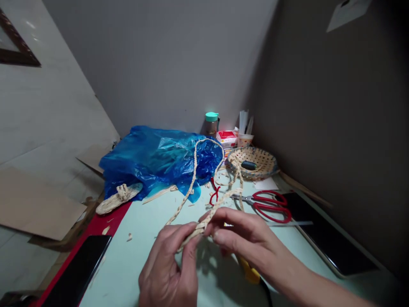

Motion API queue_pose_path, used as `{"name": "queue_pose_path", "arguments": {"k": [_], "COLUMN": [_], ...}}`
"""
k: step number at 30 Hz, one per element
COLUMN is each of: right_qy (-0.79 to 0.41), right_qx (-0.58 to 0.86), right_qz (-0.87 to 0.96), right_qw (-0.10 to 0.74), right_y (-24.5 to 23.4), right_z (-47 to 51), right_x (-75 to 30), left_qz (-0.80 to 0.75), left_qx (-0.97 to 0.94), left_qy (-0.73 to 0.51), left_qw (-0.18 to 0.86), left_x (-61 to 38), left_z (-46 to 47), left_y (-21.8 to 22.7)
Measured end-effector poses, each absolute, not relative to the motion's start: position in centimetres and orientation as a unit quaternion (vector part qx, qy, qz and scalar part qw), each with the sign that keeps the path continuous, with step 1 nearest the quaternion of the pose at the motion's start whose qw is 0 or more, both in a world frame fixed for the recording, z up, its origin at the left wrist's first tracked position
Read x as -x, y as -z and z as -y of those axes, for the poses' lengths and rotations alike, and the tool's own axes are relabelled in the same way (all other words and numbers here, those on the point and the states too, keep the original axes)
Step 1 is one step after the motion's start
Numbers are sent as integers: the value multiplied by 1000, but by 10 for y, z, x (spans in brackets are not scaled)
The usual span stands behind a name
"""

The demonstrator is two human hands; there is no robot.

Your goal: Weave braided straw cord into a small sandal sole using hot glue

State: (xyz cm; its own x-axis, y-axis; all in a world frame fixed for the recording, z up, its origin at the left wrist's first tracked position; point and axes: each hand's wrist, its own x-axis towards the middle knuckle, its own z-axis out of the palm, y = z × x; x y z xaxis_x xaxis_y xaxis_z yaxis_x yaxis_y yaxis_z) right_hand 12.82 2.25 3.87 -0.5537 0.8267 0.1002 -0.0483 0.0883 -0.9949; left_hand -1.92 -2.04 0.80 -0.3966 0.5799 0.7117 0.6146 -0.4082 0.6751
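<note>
A long braided straw cord [193, 170] loops up from the pale green table [150, 243] and comes back down to my hands. My left hand [169, 264] pinches the cord's near end between thumb and fingers. My right hand [236, 234] is closed on the same braid just to the right, fingertips touching the left hand's. Loose straw strands [237, 175] trail from the braid toward the back. Something yellow [251, 273] lies under my right wrist, mostly hidden.
Red-handled scissors [270, 204] lie right of my hands. A woven basket [252, 162] holds a dark object. A blue plastic bag [159, 157], a green-capped jar [211, 123] and a small straw piece [118, 197] sit behind. Dark phones [78, 273] [329, 238] flank the table.
</note>
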Motion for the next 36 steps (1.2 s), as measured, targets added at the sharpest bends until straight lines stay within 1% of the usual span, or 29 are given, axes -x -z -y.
{"name": "queue_pose_path", "arguments": {"k": [3,5,9,13,15,17,22,30,36], "right_qy": [-595,-591,-578,-554,-543,-542,-565,-554,-565], "right_qx": [291,304,334,342,346,342,309,290,267], "right_qz": [625,619,627,663,677,685,688,681,678], "right_qw": [412,420,403,370,356,346,335,382,387], "right_y": [-34,-28,-18,-16,-17,-18,-17,-15,-17], "right_z": [-22,-24,-32,-37,-37,-37,-36,-37,-37], "right_x": [-123,-124,-133,-140,-141,-142,-144,-140,-140], "left_qz": [529,516,535,585,570,548,515,495,459], "left_qx": [572,583,555,444,386,358,329,338,334], "left_qy": [626,624,604,571,561,555,546,547,540], "left_qw": [-17,-59,-201,-366,-460,-513,-574,-584,-621], "left_x": [16,15,19,22,24,26,28,28,29], "left_z": [20,19,15,10,7,5,4,5,3], "left_y": [-7,-6,-6,-12,-14,-15,-14,-13,-10]}}
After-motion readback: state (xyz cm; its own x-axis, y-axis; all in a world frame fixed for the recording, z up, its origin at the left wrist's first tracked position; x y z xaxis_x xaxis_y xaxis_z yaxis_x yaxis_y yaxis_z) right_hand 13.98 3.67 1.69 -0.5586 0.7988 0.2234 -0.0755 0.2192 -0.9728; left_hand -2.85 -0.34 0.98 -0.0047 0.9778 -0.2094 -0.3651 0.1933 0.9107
